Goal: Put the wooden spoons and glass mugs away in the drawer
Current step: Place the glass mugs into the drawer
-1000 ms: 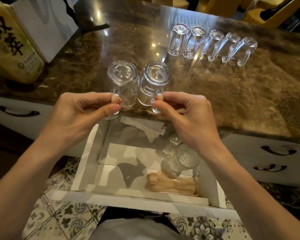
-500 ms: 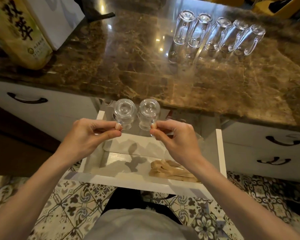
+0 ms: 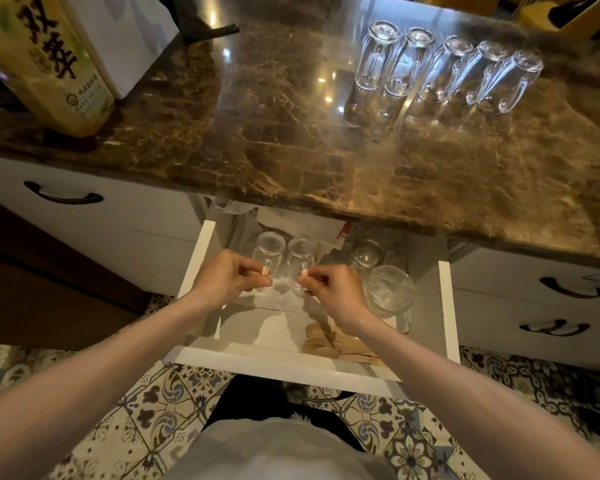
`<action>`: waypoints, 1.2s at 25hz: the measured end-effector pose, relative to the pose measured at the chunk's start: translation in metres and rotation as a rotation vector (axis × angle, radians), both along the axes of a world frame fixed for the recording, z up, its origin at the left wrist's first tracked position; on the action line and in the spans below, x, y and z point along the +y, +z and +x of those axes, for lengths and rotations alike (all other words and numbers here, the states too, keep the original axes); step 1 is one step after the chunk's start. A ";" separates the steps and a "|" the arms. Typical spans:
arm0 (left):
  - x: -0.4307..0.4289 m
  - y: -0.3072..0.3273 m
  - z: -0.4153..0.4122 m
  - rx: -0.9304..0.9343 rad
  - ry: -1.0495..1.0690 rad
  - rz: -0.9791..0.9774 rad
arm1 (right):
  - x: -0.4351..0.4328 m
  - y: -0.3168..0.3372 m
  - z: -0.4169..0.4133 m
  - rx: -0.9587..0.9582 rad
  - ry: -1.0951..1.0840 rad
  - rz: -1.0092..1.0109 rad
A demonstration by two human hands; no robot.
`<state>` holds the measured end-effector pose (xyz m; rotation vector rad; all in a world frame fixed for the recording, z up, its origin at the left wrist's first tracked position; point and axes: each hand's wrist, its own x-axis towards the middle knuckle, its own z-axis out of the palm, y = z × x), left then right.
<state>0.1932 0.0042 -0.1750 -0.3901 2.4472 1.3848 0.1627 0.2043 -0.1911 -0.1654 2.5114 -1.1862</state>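
Your left hand (image 3: 227, 277) and right hand (image 3: 333, 292) are each pinching an upside-down glass mug (image 3: 268, 249) by its handle inside the open drawer (image 3: 445, 306), wooden spoons (image 3: 329, 342) lying at its front edge; five mugs (image 3: 444, 69) are standing near the marble counter's (image 3: 257, 133) back right corner.

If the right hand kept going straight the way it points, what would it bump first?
Probably the crumpled white paper at the back of the open white drawer; the right hand points there holding an upside-down clear glass mug. Depth is unclear.
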 end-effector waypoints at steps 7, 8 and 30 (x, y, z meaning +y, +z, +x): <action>0.001 -0.024 -0.005 -0.012 0.138 0.014 | -0.021 -0.024 -0.011 0.093 -0.052 0.006; 0.002 -0.025 -0.005 -0.004 0.152 -0.004 | -0.024 -0.025 -0.012 0.081 -0.065 -0.008; 0.017 -0.034 -0.039 -0.160 0.426 0.198 | -0.058 -0.043 -0.030 -0.351 -0.290 -0.220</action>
